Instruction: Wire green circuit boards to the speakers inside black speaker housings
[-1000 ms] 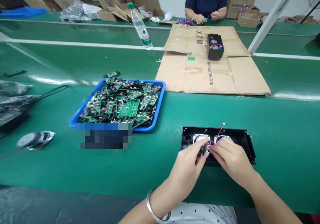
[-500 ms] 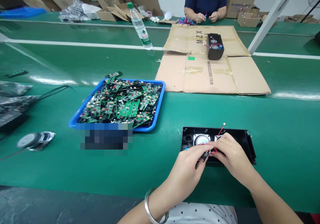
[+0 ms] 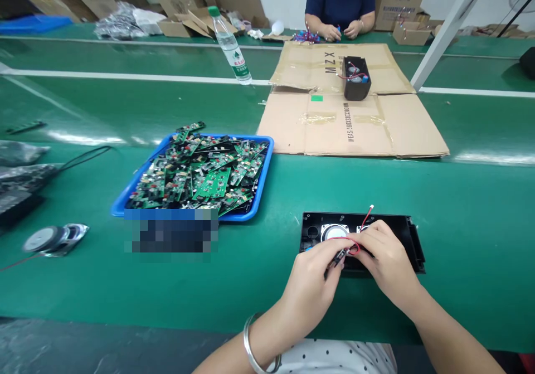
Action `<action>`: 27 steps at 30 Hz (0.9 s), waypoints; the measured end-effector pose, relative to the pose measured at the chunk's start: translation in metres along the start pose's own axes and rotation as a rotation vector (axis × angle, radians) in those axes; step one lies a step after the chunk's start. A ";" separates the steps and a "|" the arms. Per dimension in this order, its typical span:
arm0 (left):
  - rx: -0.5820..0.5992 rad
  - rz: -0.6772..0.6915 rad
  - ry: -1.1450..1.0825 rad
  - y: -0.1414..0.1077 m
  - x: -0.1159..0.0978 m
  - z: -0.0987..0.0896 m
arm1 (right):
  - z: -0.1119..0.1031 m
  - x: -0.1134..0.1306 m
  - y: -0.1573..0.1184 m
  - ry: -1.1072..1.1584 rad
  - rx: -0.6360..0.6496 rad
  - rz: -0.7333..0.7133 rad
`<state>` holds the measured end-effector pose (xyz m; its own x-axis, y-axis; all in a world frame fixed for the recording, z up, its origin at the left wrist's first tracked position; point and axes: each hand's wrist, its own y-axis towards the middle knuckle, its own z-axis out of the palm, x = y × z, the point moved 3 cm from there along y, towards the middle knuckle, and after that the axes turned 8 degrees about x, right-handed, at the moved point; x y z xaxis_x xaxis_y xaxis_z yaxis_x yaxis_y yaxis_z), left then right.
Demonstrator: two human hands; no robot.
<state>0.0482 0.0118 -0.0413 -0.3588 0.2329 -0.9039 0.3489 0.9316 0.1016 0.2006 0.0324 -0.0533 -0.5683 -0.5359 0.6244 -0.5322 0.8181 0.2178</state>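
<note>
A black speaker housing [image 3: 399, 240] lies on the green table, with a round speaker [image 3: 334, 232] in its left part and another partly hidden behind my fingers. Over its front edge, my left hand [image 3: 317, 271] pinches a small dark circuit board [image 3: 339, 256]. My right hand [image 3: 384, 254] touches my left fingertips, its thumb and fingers closed on a red wire [image 3: 355, 244] beside the board. A second red wire with a white plug [image 3: 371, 207] sticks up behind my right hand.
A blue tray [image 3: 267, 168] heaped with circuit boards stands left of centre. Further left lie a loose speaker [image 3: 42, 239] and plastic bags [image 3: 25, 176]. Beyond are flattened cardboard [image 3: 309, 131], another housing [image 3: 356, 87], a bottle [image 3: 234, 56] and a person [image 3: 340, 0] handling small parts.
The view has shifted slightly, moving the scene a little to the left. My hands stay together over the housing, and the small board has tilted slightly between my fingers.
</note>
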 end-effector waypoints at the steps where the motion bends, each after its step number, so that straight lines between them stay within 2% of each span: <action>1: -0.008 -0.043 -0.031 0.001 0.000 -0.001 | -0.001 -0.001 0.000 0.001 -0.026 0.018; 5: -0.035 -0.187 -0.118 0.003 0.001 -0.004 | -0.003 -0.010 -0.002 -0.046 -0.093 0.187; 9: -0.072 -0.180 -0.092 0.003 0.002 -0.003 | -0.003 -0.015 -0.003 -0.094 -0.105 0.277; 15: -0.107 -0.193 -0.029 0.001 0.003 0.000 | -0.012 -0.016 -0.008 0.228 -0.224 0.279; 19: -0.130 -0.185 -0.014 0.000 0.003 0.002 | -0.014 -0.009 -0.008 0.281 -0.248 0.190; 24: -0.167 -0.137 -0.011 -0.001 0.005 0.004 | -0.008 0.003 -0.003 0.117 -0.122 -0.080; 27: -0.163 -0.102 -0.008 -0.003 0.004 0.004 | -0.004 0.003 -0.003 0.040 -0.102 -0.093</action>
<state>0.0489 0.0092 -0.0470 -0.3780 0.1331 -0.9162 0.1656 0.9834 0.0745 0.2031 0.0296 -0.0493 -0.4933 -0.6031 0.6268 -0.5134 0.7836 0.3499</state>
